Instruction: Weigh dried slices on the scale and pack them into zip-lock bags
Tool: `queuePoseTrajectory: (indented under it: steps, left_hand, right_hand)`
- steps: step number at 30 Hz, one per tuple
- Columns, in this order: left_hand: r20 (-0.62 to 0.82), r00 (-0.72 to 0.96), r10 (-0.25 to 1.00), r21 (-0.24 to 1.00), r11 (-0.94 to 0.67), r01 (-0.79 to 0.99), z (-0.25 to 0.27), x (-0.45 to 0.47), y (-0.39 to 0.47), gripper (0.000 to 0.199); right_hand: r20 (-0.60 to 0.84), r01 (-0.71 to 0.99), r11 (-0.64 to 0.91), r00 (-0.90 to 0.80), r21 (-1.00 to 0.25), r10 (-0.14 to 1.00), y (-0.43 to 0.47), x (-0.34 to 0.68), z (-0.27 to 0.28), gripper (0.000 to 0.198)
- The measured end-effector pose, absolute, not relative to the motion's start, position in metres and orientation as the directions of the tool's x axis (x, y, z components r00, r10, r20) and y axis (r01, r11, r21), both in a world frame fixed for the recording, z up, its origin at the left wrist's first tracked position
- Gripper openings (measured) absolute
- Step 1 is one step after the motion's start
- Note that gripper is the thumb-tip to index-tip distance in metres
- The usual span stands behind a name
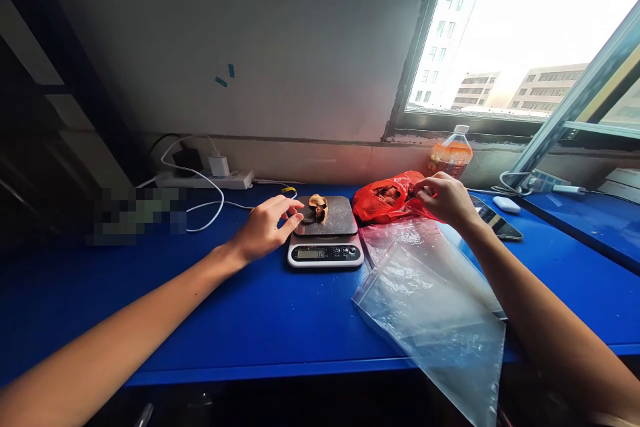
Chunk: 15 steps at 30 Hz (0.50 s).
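A curled, tan-brown dried piece (pixel 319 208), perhaps peel or mushroom, rests on the dark plate of a digital kitchen scale (pixel 326 255). Its display is lit, but I cannot read it surely. My left hand (pixel 267 225) hovers at the plate's left edge, fingers apart and holding nothing, with the fingertips close to the dried piece. To the right lies a red plastic bag (pixel 373 203), open at the top, with more brown dried pieces (pixel 387 195) inside. My right hand (pixel 444 197) is at the bag's right side, thumb and fingers pinched together; what is between them is unclear.
Clear zip bags (pixel 430 300) lie right of the scale and overhang the blue table's (pixel 225 340) front edge. Behind stand a bottle of orange drink (pixel 453 153) and a power strip (pixel 235 180) with white cables. A phone (pixel 505 223) and white earbud case (pixel 507 205) lie at right.
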<state>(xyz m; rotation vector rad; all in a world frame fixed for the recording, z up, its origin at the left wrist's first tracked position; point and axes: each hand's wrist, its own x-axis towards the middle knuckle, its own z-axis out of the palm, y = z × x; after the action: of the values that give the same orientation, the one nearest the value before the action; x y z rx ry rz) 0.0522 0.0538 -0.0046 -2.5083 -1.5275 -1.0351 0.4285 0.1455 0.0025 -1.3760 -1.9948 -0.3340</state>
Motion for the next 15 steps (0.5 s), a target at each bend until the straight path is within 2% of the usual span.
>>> queuePoseTrajectory:
  steps: [4, 7, 10, 15]
  left_hand:
    - [0.525, 0.326, 0.786, 0.298, -0.529, 0.795, -0.006, 0.050, 0.054, 0.030]
    - [0.507, 0.351, 0.787, 0.295, -0.542, 0.787, -0.007, 0.050, 0.054, 0.029]
    - [0.502, 0.366, 0.784, 0.291, -0.552, 0.781, -0.007, 0.051, 0.054, 0.029]
    - [0.510, 0.369, 0.777, 0.289, -0.559, 0.778, -0.007, 0.052, 0.053, 0.030]
  right_hand:
    - [0.554, 0.743, 0.606, -0.389, -0.284, 0.736, 0.151, 0.427, -0.004, 0.024]
    - [0.593, 0.706, 0.598, -0.310, -0.381, 0.743, 0.160, 0.425, -0.009, 0.034]
    - [0.614, 0.770, 0.521, -0.218, -0.369, 0.758, 0.167, 0.424, -0.011, 0.041]
    - [0.490, 0.849, 0.472, -0.314, -0.239, 0.813, 0.168, 0.418, -0.006, 0.023]
